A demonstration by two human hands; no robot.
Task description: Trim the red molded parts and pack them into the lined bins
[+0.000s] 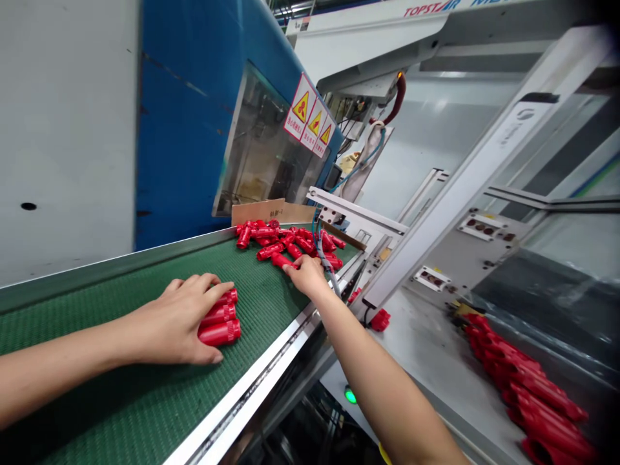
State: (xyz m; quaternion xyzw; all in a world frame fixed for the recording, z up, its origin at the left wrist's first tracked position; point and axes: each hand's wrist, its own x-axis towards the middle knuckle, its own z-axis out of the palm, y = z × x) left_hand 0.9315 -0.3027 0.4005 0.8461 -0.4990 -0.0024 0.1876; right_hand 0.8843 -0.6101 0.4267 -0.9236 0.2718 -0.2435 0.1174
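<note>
Red plastic tubes lie on the green conveyor belt, three gathered under your left hand, fingers pressed against them. Your right hand touches a tube by the loose pile; can't tell if it's pinching.

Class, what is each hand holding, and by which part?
Left hand cups three red tubes by their near ends; right fingertips touch another tube, hold unclear.

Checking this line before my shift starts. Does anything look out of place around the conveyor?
Yes: what looks like a red plastic part lies on the grey metal surface just off the green conveyor belt. It looks stray because the pile of matching red parts sits on the belt.
</note>
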